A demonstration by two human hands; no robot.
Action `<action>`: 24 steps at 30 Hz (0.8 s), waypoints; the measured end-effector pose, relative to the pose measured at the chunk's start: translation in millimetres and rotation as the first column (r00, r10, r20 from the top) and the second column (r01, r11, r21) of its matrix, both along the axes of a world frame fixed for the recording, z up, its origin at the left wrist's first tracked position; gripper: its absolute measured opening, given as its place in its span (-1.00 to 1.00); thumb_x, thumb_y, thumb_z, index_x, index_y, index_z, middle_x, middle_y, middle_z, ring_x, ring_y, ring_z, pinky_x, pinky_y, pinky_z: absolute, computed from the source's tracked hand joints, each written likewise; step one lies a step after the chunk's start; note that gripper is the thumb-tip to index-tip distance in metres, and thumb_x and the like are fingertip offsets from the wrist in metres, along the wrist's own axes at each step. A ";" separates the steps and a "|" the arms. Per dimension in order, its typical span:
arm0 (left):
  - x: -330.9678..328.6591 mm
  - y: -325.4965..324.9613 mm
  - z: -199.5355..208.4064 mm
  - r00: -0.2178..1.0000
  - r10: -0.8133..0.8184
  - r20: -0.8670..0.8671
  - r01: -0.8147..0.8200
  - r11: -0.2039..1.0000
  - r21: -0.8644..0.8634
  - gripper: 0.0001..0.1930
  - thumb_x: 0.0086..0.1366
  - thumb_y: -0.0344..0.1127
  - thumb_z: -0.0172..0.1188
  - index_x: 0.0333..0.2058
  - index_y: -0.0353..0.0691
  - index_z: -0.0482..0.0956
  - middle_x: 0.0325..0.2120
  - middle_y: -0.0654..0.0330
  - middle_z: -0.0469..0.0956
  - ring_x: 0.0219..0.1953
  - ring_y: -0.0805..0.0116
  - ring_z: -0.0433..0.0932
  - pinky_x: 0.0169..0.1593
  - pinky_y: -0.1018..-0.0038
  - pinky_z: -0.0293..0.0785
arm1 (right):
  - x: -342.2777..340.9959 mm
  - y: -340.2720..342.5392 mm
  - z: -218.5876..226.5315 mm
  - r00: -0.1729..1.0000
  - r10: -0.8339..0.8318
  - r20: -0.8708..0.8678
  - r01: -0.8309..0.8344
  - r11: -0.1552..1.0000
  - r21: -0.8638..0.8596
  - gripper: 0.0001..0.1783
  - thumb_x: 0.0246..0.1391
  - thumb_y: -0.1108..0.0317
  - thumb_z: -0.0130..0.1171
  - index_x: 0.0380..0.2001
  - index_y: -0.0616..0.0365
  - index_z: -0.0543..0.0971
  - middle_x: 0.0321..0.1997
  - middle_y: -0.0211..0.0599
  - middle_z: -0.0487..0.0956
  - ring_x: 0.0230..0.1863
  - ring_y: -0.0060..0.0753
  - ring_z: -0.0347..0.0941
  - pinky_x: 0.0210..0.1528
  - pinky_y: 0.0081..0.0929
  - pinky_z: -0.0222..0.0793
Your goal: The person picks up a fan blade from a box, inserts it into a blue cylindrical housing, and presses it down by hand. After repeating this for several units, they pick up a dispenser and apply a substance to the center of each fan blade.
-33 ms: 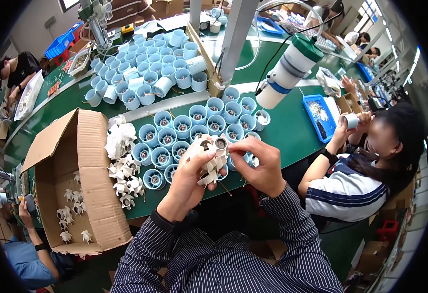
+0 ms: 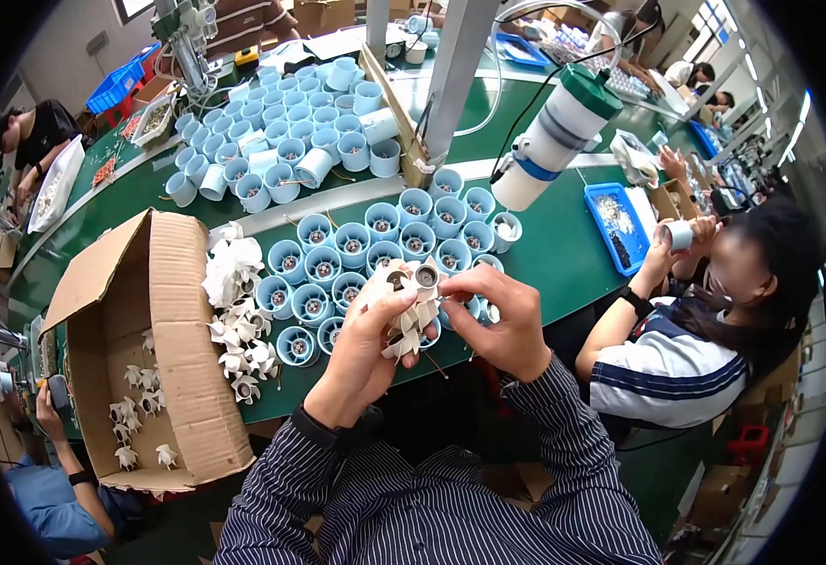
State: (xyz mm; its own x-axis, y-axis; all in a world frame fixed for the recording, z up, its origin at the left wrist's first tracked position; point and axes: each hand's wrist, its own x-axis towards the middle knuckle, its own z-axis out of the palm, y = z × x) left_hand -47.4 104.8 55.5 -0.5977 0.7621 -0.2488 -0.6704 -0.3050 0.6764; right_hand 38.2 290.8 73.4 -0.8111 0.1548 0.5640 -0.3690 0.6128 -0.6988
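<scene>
My left hand (image 2: 356,353) is closed around a small bunch of white fan impellers (image 2: 411,325), held above the near edge of the green table. One impeller (image 2: 425,275) at the top of the bunch turns its round dark hub up. The fingers of my right hand (image 2: 502,315) are pinched together at that impeller's right side; its thumb and forefinger appear to grip a blade, though the tips are partly hidden. Just beyond both hands stand rows of light blue round housings (image 2: 351,243), open end up, with a motor and wires inside. Loose impellers (image 2: 243,344) are heaped left of them.
An open cardboard box (image 2: 201,358) with impellers inside stands at the left. More blue housings (image 2: 291,127) crowd the far side behind a metal rail. A white canister with green cap (image 2: 564,132) hangs at right. Beside me a co-worker (image 2: 677,358) holds a blue housing near a blue tray (image 2: 615,221).
</scene>
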 end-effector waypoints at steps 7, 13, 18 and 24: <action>4.0 3.1 -6.3 0.998 -0.067 0.009 0.067 0.998 -0.011 -0.50 0.50 -0.08 0.28 0.27 -0.19 0.44 -0.14 0.17 0.67 -0.32 0.43 0.72 -0.56 0.61 0.50 | -1.8 6.1 -9.5 0.988 -0.043 -0.151 0.061 0.991 0.116 -0.74 0.13 0.58 0.49 -0.10 0.18 0.75 -0.14 -0.23 0.78 -0.23 -0.20 0.72 -0.18 -0.33 0.65; 5.8 0.8 -2.5 0.993 -0.118 0.001 0.117 0.991 -0.062 -0.49 0.54 -0.10 0.23 0.31 -0.27 0.42 -0.07 0.06 0.68 -0.31 0.37 0.74 -0.61 0.60 0.49 | -1.9 28.8 -11.8 0.938 -0.303 -0.171 0.328 0.933 0.148 -0.87 0.18 0.54 0.46 -0.22 0.26 0.70 -0.26 -0.16 0.74 -0.31 -0.24 0.67 -0.27 -0.38 0.55; 1.6 -0.5 -4.4 0.993 -0.122 -0.008 0.121 0.992 -0.043 -0.45 0.52 -0.10 0.26 0.32 -0.27 0.41 -0.07 0.03 0.67 -0.30 0.36 0.74 -0.59 0.60 0.52 | -23.3 93.4 -39.3 0.869 -0.459 0.185 0.463 0.886 0.024 -0.86 0.32 0.40 0.36 -0.25 0.28 0.66 -0.32 -0.14 0.68 -0.36 -0.22 0.60 -0.28 -0.36 0.47; 2.0 -5.1 2.0 0.983 -0.155 -0.101 0.144 0.983 -0.115 -0.40 0.42 -0.14 0.34 0.32 -0.28 0.41 -0.06 0.03 0.67 -0.31 0.38 0.73 -0.58 0.60 0.54 | -45.7 115.2 -59.1 0.862 -0.423 0.278 0.336 0.889 0.311 -0.80 0.29 0.32 0.34 -0.28 0.26 0.68 -0.30 -0.03 0.68 -0.20 0.00 0.64 -0.11 -0.12 0.52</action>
